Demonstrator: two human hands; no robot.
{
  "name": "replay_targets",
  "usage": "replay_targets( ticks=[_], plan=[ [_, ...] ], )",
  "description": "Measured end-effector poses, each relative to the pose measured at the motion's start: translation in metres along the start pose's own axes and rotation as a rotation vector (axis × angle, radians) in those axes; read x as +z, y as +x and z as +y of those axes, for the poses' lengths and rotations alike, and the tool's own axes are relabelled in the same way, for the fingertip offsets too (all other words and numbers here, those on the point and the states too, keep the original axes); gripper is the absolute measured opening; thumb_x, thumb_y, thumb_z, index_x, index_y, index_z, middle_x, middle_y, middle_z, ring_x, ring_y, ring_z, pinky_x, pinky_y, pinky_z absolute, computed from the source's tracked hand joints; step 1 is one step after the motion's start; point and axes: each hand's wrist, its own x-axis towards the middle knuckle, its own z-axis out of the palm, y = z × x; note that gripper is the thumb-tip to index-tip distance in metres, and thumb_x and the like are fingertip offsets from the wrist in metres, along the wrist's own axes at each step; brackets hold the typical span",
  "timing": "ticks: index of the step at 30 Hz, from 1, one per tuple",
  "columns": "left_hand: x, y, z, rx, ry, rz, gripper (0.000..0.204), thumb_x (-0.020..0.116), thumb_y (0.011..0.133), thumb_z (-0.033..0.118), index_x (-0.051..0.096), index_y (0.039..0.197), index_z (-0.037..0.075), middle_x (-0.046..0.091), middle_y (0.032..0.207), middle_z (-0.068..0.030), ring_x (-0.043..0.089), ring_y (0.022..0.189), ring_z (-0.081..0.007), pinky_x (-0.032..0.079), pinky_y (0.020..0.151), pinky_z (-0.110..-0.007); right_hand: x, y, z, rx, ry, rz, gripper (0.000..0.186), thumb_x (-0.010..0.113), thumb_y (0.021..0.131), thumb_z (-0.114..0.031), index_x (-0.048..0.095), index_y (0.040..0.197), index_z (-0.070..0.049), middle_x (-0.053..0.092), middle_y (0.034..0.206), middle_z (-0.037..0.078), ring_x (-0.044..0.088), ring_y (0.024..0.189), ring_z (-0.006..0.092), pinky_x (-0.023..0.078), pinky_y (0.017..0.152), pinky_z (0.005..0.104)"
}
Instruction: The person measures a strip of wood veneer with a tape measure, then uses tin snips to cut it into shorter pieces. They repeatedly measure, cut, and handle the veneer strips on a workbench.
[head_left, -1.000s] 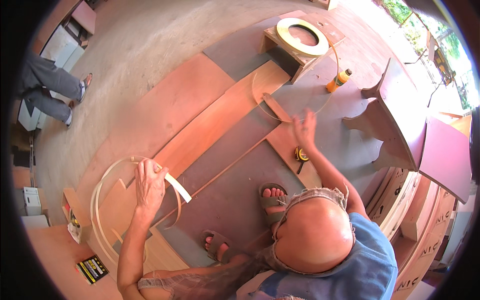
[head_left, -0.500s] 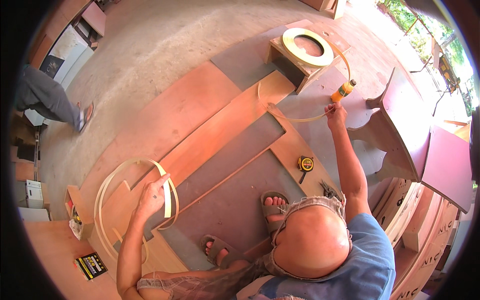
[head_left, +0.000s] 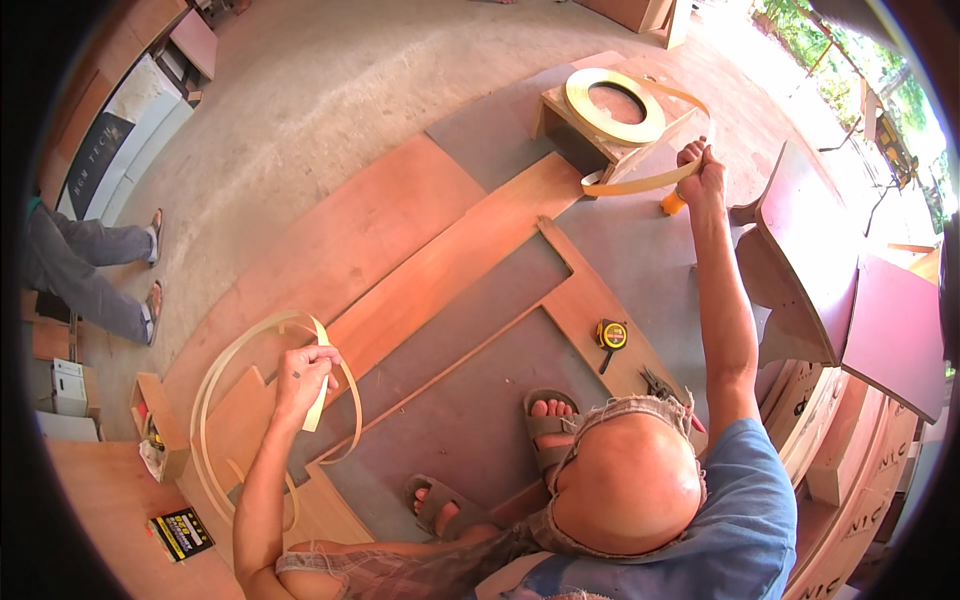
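My left hand is closed on a pale edge banding strip, whose wide loops hang around it at the left. Out at the far right, my right hand grips another length of edge banding, which curls back toward the stool. From there the strip also arcs up to the edge banding roll, lying flat on a small wooden stool. Whether both lengths are one piece cannot be told. An orange bottle stands partly hidden behind my right wrist.
Between my hands lie long wooden boards and a notched frame piece. A tape measure and pliers rest on it. A black-and-yellow box is at lower left, curved panels at right. Another person's legs show at far left.
My right hand has moved up and away with its strip, drawing the curl closer to the stool. The bottle is now mostly covered. The other person's second leg has come into view.
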Motion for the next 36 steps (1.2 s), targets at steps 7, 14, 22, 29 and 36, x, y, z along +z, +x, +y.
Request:
replay_targets(
  ticks=[7,14,22,29,36],
  plan=[
    [0.001,-0.001,-0.011,0.023,0.072,-0.013,0.026,0.047,0.09,0.002,0.07,0.1,-0.007,0.07,0.088,-0.0078,0.061,0.055,-0.0101,0.051,0.051,-0.027,0.061,0.044,-0.011,0.212,-0.02,-0.137,0.02,0.034,0.107,-0.012,0.048,0.104,0.002,0.036,0.066,-0.002,0.032,0.052,0.0067,0.03,0.042,0.0198],
    [-0.004,-0.002,0.005,0.035,-0.302,0.115,0.029,0.046,0.092,0.002,0.064,0.113,-0.004,0.061,0.09,-0.0042,0.055,0.056,-0.008,0.048,0.048,-0.025,0.124,-0.024,0.061,0.44,-0.351,-0.252,0.019,0.043,0.102,-0.008,0.053,0.115,0.001,0.044,0.073,-0.002,0.04,0.059,0.0074,0.033,0.047,0.0186],
    [0.002,0.003,0.049,0.246,-0.362,0.3,0.027,0.059,0.098,0.018,0.065,0.113,-0.004,0.062,0.091,-0.004,0.056,0.063,-0.0074,0.046,0.055,-0.024,0.183,-0.179,0.174,0.337,-1.2,-0.564,0.025,0.054,0.104,-0.026,0.059,0.116,-0.005,0.06,0.082,0.0,0.058,0.071,0.0105,0.05,0.064,0.0278],
    [0.009,-0.03,0.112,0.394,-0.31,0.117,0.044,0.06,0.101,0.037,0.064,0.118,-0.003,0.063,0.096,-0.006,0.062,0.083,-0.0132,0.053,0.07,-0.027,0.181,-0.27,0.257,0.312,-1.256,-1.08,0.032,0.051,0.102,-0.018,0.046,0.126,0.004,0.067,0.089,0.026,0.068,0.084,0.0369,0.053,0.067,0.0441],
    [0.011,-0.041,0.145,0.372,-0.106,0.096,0.045,0.064,0.098,0.033,0.061,0.122,-0.005,0.058,0.096,-0.0054,0.059,0.081,-0.0124,0.052,0.071,-0.027,0.18,-0.299,0.267,0.443,-1.322,-1.452,0.06,0.054,0.097,-0.008,0.03,0.151,0.0,0.063,0.093,0.028,0.062,0.09,0.0433,0.05,0.077,0.0455]
  ],
)
